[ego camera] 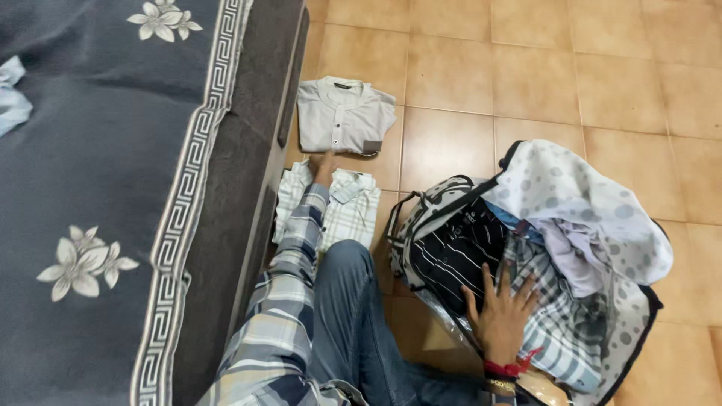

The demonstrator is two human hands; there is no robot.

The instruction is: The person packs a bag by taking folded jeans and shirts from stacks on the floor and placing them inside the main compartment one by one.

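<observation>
The person is sitting on the tiled floor [587, 60], jeans and a plaid sleeve nearest to me. The right hand [502, 308], fingers spread wide and gripping nothing, is pressing flat on the clothes in an open spotted bag [602, 203] lying on the tiles. Inside the bag, a dark striped garment [451, 252] is sitting under the fingertips, a grey checked shirt [560, 323] beside the palm, and pale lilac cloth [568, 252] further in. The left hand [325, 165] is reaching out to a folded pale checked shirt [350, 214] on the floor, its tips touching the collar end; I cannot tell how the fingers are set. Just beyond is lying 1 folded grey shirt [342, 116] with a small dark label at the neck. A bed with a dark flowered cover [98, 150] is running along the left.
</observation>
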